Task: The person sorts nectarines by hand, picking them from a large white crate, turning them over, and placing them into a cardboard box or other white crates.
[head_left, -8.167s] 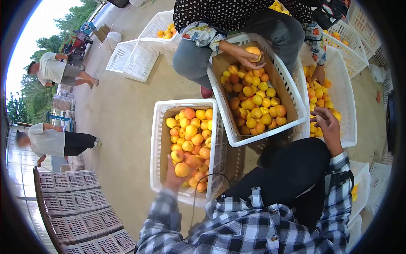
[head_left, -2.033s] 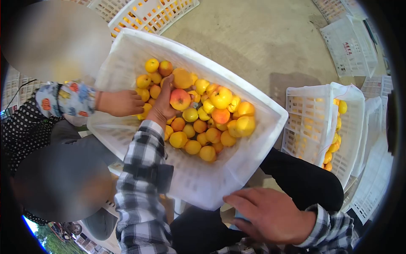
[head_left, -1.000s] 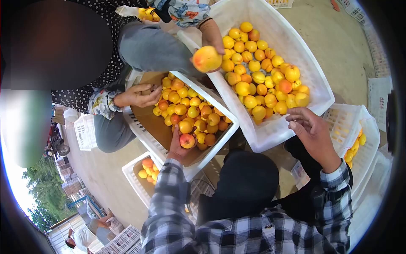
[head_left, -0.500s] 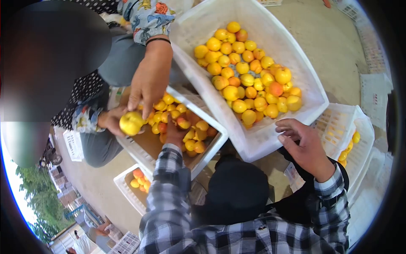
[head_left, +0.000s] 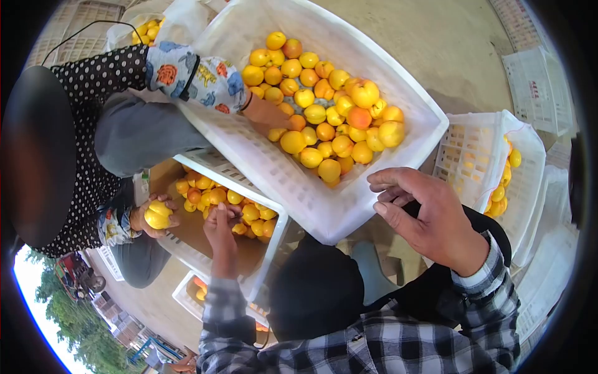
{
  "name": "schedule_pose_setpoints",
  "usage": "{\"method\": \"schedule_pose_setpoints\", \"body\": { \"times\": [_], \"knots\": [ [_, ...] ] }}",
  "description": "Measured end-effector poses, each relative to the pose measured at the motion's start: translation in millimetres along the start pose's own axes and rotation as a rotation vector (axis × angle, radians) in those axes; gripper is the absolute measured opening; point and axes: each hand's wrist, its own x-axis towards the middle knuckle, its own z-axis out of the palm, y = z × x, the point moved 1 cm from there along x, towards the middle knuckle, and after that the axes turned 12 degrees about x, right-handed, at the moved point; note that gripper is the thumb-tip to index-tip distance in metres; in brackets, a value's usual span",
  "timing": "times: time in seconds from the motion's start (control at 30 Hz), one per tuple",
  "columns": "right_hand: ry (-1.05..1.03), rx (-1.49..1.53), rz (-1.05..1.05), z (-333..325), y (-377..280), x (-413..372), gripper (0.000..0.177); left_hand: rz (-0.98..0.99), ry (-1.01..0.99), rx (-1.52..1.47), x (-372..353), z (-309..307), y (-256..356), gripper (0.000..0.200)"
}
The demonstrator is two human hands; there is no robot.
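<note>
My left hand [head_left: 222,234] is over the cardboard-lined crate [head_left: 281,227], beside its yellow-orange apricots [head_left: 251,212]. Its fingers are curled in, and whatever they may hold is hidden. My right hand [head_left: 430,215] hovers at the near right rim of the large white crate [head_left: 336,215], fingers loosely bent, thumb apart, holding nothing. Inside that crate lie many apricots [head_left: 315,113]. A co-worker's hand [head_left: 265,112] reaches in among them at the left side. The co-worker's other hand [head_left: 138,218] holds a yellow apricot [head_left: 158,215] by the lined crate's left end.
At right stands another white crate [head_left: 467,146] with apricots in a plastic liner. More crates [head_left: 539,84] are behind it. A small crate [head_left: 187,293] with fruit sits below the lined one. The co-worker's knee [head_left: 140,134] is against the large crate.
My left hand has drawn up out of the fruit in the lined crate. The co-worker's one hand has moved from the held apricot into the large crate. The view has shifted; my right hand stays near the rim.
</note>
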Motion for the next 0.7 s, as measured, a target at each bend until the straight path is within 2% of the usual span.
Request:
{"method": "schedule_pose_setpoints", "body": {
  "times": [0.03,0.1,0.13,0.17,0.2,0.23,0.27,0.33,0.37,0.43,0.47,0.53,0.63,0.67,0.7],
  "knots": [
    [0.015,0.015,-0.009,-4,-1,-1,0.031,0.001,-0.012,0.005,-4,11,19,0.021],
    [0.039,0.029,-0.020,-12,-3,-3,0.031,0.386,-0.266,0.392,-9,46,65,0.028],
    [0.104,0.107,-0.007,-17,-4,-4,0.030,0.324,-0.304,0.513,-14,71,96,0.022],
    [0.168,0.185,0.003,-21,-5,-5,0.030,0.423,-0.407,0.565,-8,91,109,0.015],
    [0.220,0.272,0.013,-26,-8,-6,0.027,0.600,-0.478,0.683,5,111,115,0.009],
    [0.231,0.273,0.010,-31,-10,-7,0.027,0.642,-0.493,0.740,13,136,124,0.012],
    [0.299,0.369,0.019,-36,-11,-9,0.026,0.603,-0.581,0.890,29,157,122,0.016],
    [0.353,0.473,0.094,-47,-22,-14,0.029,0.739,-0.661,0.981,66,194,99,0.018],
    [0.361,0.475,0.096,-49,-20,-16,0.029,0.743,-0.669,0.982,82,210,89,0.018],
    [0.386,0.535,0.065,-53,-17,-19,0.030,0.976,-0.608,1.289,113,239,70,0.018],
    [0.356,0.525,0.097,-55,-16,-20,0.030,0.988,-0.610,1.287,130,252,55,0.018],
    [0.305,0.482,0.107,-59,-15,-21,0.027,0.948,-0.560,1.703,164,275,25,0.031],
    [0.268,0.409,0.125,-61,-21,-19,0.026,0.900,-0.484,1.882,181,296,3,0.036],
    [0.242,0.360,0.149,-62,-20,-19,0.026,0.904,-0.404,1.880,184,302,-4,0.030],
    [0.246,0.360,0.157,-63,-17,-18,0.026,0.905,-0.414,1.877,187,307,-11,0.030]
  ]
}}
